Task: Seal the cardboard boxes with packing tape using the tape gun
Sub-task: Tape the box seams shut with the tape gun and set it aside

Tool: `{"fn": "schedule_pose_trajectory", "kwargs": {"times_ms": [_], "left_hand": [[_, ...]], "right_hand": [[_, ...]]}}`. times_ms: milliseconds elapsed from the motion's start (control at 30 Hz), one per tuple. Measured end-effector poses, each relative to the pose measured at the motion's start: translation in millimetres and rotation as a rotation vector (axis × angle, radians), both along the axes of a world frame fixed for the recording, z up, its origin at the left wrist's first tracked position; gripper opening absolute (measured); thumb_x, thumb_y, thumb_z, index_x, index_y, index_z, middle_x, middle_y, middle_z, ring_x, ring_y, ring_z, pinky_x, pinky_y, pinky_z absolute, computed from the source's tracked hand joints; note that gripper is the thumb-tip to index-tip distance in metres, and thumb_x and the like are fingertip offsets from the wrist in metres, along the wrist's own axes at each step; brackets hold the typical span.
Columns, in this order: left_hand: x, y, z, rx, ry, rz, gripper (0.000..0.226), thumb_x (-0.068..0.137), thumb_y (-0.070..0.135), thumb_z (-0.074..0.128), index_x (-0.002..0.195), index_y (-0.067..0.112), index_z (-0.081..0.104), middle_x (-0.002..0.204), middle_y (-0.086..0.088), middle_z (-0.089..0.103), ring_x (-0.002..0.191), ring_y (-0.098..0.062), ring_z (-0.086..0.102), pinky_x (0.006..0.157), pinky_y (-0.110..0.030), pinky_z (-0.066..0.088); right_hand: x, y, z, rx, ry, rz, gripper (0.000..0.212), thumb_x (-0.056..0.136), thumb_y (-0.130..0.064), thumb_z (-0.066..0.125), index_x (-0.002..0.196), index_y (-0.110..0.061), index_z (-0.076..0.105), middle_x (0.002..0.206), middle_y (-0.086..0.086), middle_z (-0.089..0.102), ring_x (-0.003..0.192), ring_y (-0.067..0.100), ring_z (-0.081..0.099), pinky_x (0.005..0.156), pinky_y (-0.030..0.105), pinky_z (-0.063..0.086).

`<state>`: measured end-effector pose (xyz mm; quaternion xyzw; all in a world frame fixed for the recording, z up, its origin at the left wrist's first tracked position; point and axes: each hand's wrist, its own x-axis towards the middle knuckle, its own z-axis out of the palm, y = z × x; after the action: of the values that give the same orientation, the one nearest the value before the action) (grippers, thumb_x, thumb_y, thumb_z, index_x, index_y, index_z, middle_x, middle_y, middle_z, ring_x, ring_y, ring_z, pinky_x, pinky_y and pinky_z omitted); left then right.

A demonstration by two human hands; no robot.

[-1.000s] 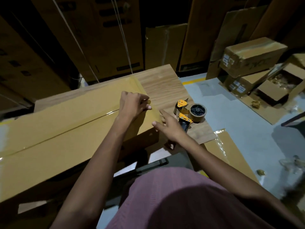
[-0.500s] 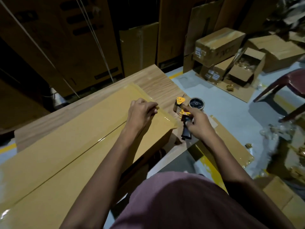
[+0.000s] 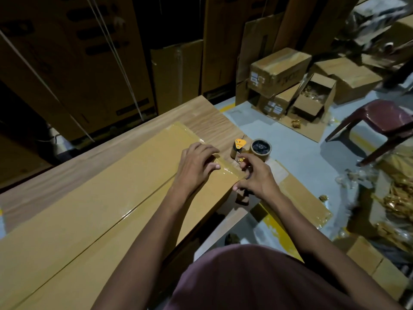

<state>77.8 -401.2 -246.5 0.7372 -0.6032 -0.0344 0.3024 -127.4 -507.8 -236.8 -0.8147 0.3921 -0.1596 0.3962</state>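
left hand point(image 3: 196, 168) flat on taped box point(image 3: 100, 198), right hand point(image 3: 257, 175) gripping tape gun point(image 3: 240, 146), red chair point(image 3: 384, 121) beyond

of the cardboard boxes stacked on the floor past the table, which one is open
The small box nearest the maroon chair: its top flaps stand open, showing golden contents. The boxes beside it are closed.

A long flat box point(image 3: 93, 211) lies along the bench point(image 3: 207, 121), its right end near the bench's right edge. The tape gun point(image 3: 240, 148) sits just beyond that end. Both hands, left hand point(image 3: 196, 166) and right hand point(image 3: 257, 175), rest at the box's right end.
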Motion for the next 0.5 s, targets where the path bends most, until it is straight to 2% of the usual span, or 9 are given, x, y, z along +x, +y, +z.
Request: {"fn": "schedule_pose_trajectory", "kwargs": {"times_ms": [67, 133, 200, 267, 300, 367, 433, 500], "left_hand": [[0.2, -1.3, 0.2, 0.010, 0.051, 0.022, 0.045, 0.089, 0.045, 0.070, 0.130, 0.026, 0.063, 0.132, 0.007, 0.062, 0.128, -0.019, 0.046, 0.095, -0.028, 0.026], [-1.6, -1.6, 0.2, 0.009, 0.092, 0.039, 0.050, 0.088, 0.045, 0.071, 0.133, 0.026, 0.061, 0.136, 0.005, 0.059, 0.130, -0.018, 0.043, 0.096, -0.028, 0.024], [-1.5, -1.2, 0.0, 0.003, 0.131, 0.053, 0.057, 0.087, 0.047, 0.073, 0.137, 0.024, 0.058, 0.140, 0.002, 0.056, 0.133, -0.019, 0.040, 0.096, -0.030, 0.025], [-1.2, -1.1, 0.0, 0.007, 0.162, 0.068, 0.060, 0.086, 0.047, 0.074, 0.138, 0.023, 0.057, 0.142, 0.001, 0.054, 0.134, -0.020, 0.039, 0.098, -0.032, 0.027], [-1.6, -1.0, 0.1, 0.013, 0.162, 0.072, 0.059, 0.087, 0.047, 0.074, 0.138, 0.023, 0.057, 0.141, 0.001, 0.054, 0.134, -0.020, 0.039, 0.098, -0.033, 0.027], [-2.1, -0.6, 0.0, 0.007, 0.117, 0.071, 0.051, 0.089, 0.045, 0.073, 0.134, 0.025, 0.060, 0.137, 0.002, 0.055, 0.132, -0.020, 0.042, 0.097, -0.033, 0.030], [-3.0, -0.1, 0.0, -0.023, 0.032, 0.037, 0.039, 0.092, 0.043, 0.070, 0.126, 0.026, 0.064, 0.129, 0.004, 0.057, 0.126, -0.019, 0.047, 0.093, -0.034, 0.034], [-3.5, -0.8, -1.4, -0.049, -0.068, -0.032, 0.026, 0.095, 0.043, 0.065, 0.114, 0.026, 0.069, 0.119, 0.005, 0.060, 0.117, -0.017, 0.051, 0.088, -0.035, 0.037]], "right_hand": [[-0.8, -2.3, -2.7, 0.237, -0.066, -0.053, 0.097, 0.051, 0.001, 0.099, 0.134, -0.026, 0.058, 0.091, 0.005, 0.063, 0.065, 0.009, 0.058, 0.066, 0.028, 0.054], [-2.4, -2.6, -8.8, 0.445, -0.148, -0.068, 0.090, 0.065, 0.015, 0.087, 0.140, -0.018, 0.052, 0.084, 0.013, 0.068, 0.066, 0.016, 0.069, 0.062, 0.036, 0.061], [-2.2, -1.0, -10.1, 0.618, -0.201, -0.133, 0.078, 0.081, 0.024, 0.070, 0.146, -0.011, 0.045, 0.076, 0.013, 0.072, 0.065, 0.024, 0.073, 0.056, 0.037, 0.063], [-3.5, -5.3, -6.3, 0.693, -0.202, -0.318, 0.060, 0.093, 0.023, 0.053, 0.143, -0.010, 0.046, 0.077, 0.014, 0.073, 0.063, 0.025, 0.073, 0.051, 0.032, 0.061], [-4.5, -10.3, -2.7, 0.676, -0.189, -0.431, 0.052, 0.097, 0.019, 0.048, 0.140, -0.010, 0.049, 0.084, 0.016, 0.072, 0.064, 0.023, 0.073, 0.051, 0.030, 0.059], [-2.7, -19.5, 9.8, 0.502, -0.116, -0.551, 0.039, 0.102, 0.010, 0.044, 0.133, -0.009, 0.058, 0.105, 0.017, 0.072, 0.076, 0.020, 0.071, 0.060, 0.029, 0.058], [4.7, -19.2, 26.1, 0.221, 0.004, -0.477, 0.028, 0.104, -0.003, 0.052, 0.123, -0.013, 0.069, 0.120, 0.009, 0.071, 0.094, 0.018, 0.064, 0.073, 0.027, 0.051], [16.7, -5.9, 45.7, 0.050, 0.054, -0.317, 0.020, 0.102, -0.016, 0.062, 0.116, -0.013, 0.076, 0.115, 0.005, 0.073, 0.100, 0.016, 0.062, 0.084, 0.027, 0.047]]}}
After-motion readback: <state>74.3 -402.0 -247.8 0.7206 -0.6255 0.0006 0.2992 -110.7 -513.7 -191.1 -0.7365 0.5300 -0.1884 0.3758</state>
